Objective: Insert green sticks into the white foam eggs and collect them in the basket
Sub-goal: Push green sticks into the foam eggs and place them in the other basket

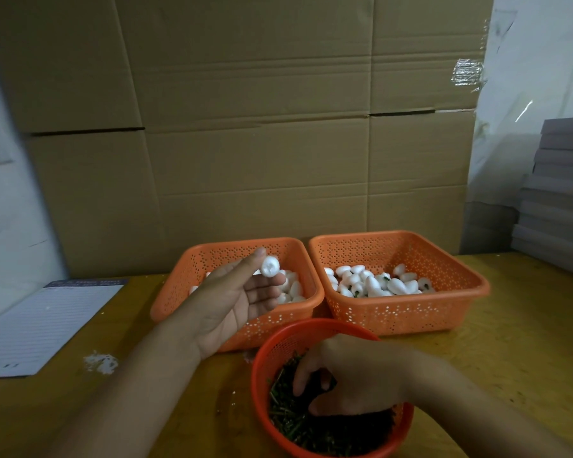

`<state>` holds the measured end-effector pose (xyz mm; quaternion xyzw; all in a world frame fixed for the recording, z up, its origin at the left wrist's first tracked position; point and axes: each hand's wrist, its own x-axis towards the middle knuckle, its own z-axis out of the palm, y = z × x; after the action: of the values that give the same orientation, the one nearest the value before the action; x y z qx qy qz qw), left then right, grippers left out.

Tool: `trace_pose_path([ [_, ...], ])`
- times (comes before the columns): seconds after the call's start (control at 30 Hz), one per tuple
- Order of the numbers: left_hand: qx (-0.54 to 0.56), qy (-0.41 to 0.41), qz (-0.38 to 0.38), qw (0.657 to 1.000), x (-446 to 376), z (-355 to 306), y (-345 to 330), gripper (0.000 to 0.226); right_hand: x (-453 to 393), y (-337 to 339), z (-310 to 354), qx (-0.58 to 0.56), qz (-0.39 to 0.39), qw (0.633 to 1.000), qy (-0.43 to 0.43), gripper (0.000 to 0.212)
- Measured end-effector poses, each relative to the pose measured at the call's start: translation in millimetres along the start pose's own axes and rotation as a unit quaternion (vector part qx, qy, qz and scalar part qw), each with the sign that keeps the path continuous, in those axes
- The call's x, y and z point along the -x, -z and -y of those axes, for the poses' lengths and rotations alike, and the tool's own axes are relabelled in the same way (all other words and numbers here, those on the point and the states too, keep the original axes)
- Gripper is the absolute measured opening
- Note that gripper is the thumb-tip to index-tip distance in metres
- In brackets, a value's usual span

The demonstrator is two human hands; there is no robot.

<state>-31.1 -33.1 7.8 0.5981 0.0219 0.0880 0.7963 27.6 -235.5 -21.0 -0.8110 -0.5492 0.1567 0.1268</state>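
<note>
Foam egg (pixel 270 266), white and rounded, sits pinched between the thumb and fingertip of the left hand (pixel 235 300), raised palm-up in front of the left orange basket (pixel 212 276); its blunt end faces the camera, with a faint mark on it too small to read. That hand and forearm hide much of the basket's load of plain white eggs (pixel 291 287). The right hand (pixel 354 375) reaches down into a round red perforated bowl (pixel 268 352), fingers curled among a dark tangle of thin green sticks (pixel 295 421); whether they have caught one cannot be told. The bowl's near rim is cut off by the frame's lower edge. To the right stands a second square orange basket (pixel 411 312) of perforated plastic, holding eggs with green bits showing (pixel 382 280). All rest on a yellowish wooden table (pixel 526 325), with white foam crumbs (pixel 100 362) and a lined paper sheet (pixel 40 325) at left, before creased brown cardboard (pixel 245 127).
</note>
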Motion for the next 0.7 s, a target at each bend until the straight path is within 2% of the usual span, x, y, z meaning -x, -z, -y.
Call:
trace_pose_path([
  [0.33,0.010,-0.024,0.017,1.000,0.6,1.1,4.3,0.038,-0.4,-1.6,-0.6,-0.003,-0.010,1.000,0.005,0.030],
  [0.43,-0.018,-0.053,0.011,0.998,1.1,1.4,2.5,0.038,-0.5,-0.7,-0.6,-0.001,-0.004,1.000,0.006,0.031],
  [0.57,-0.124,-0.094,0.000,0.988,3.2,0.9,0.5,0.034,-0.6,0.2,-1.0,0.003,0.002,1.000,0.002,0.031],
  [0.7,-0.151,-0.122,-0.007,0.981,5.8,0.3,-2.3,0.030,-1.2,-1.3,-1.3,0.008,0.000,1.000,-0.005,0.031],
])
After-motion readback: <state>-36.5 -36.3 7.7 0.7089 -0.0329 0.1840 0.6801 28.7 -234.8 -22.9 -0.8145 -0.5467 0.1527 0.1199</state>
